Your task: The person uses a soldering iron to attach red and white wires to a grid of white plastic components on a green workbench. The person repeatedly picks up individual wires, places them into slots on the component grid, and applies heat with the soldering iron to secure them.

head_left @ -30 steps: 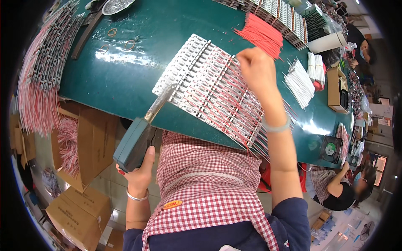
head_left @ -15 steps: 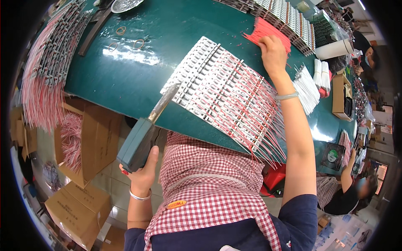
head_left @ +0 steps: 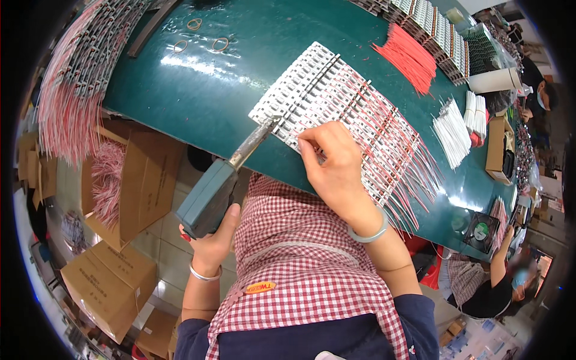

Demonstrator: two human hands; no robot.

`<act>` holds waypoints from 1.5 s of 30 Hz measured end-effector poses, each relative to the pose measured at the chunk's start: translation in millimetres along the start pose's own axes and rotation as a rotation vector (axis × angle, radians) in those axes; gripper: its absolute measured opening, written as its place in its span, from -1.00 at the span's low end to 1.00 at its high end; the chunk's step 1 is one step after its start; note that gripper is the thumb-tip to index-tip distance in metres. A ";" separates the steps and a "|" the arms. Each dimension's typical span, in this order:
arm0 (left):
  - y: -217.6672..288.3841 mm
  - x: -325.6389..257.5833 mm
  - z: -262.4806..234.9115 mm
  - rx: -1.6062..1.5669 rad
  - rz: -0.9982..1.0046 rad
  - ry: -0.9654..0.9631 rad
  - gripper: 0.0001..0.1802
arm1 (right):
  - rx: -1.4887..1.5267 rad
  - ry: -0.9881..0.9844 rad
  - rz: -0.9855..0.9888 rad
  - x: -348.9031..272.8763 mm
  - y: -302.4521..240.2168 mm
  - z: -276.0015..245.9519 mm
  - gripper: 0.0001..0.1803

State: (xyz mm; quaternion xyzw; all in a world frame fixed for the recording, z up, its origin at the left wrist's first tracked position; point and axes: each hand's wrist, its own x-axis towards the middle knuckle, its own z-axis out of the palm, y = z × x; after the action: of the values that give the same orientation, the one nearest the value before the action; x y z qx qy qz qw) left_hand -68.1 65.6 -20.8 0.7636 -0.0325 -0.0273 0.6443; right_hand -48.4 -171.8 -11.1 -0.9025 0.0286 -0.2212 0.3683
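Note:
My left hand [head_left: 214, 245] is wrapped round the handle of a soldering gun [head_left: 207, 193] with a teal body and a metal barrel. The gun's tip touches or hovers just over the near left part of a panel of small white circuit boards [head_left: 309, 75]; I cannot tell which. Over the panel's near edge, right of the tip, my right hand [head_left: 337, 171] is closed in a pinch. Whatever lies between its fingertips is too small to make out. Rows of thin red and white wires [head_left: 396, 141] run from the panel's right part and hang past its edge.
Loose red wires [head_left: 408, 59] and white wires [head_left: 453, 133] lie to the right on the green table [head_left: 198, 102]. Stacked panels [head_left: 429, 30] stand behind. Wired panels [head_left: 90, 66] pile up at left, above an open carton [head_left: 141, 180]. A co-worker [head_left: 492, 282] sits at right.
My right hand has left the red wires and come down left to the panel's near edge, pinched. The gun stays at the panel. The whole view has shifted slightly.

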 end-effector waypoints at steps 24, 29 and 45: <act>10.9 -2.8 0.3 0.092 0.007 -0.118 -0.76 | -0.179 0.039 0.005 -12.4 2.4 20.5 -0.87; 9.9 -3.4 -1.5 0.112 0.016 -0.119 -0.76 | -0.191 0.038 0.015 -12.2 1.6 21.4 -0.88; -3.5 -7.1 -3.8 -0.017 0.004 0.024 -0.66 | -0.226 -0.062 -0.021 -13.2 2.8 10.0 -0.80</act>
State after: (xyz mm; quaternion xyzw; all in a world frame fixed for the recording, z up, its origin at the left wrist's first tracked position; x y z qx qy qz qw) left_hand -74.8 70.5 -23.6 0.7583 -0.0261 -0.0171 0.6511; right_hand -55.8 -164.5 -24.3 -0.9450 0.0326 -0.1925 0.2624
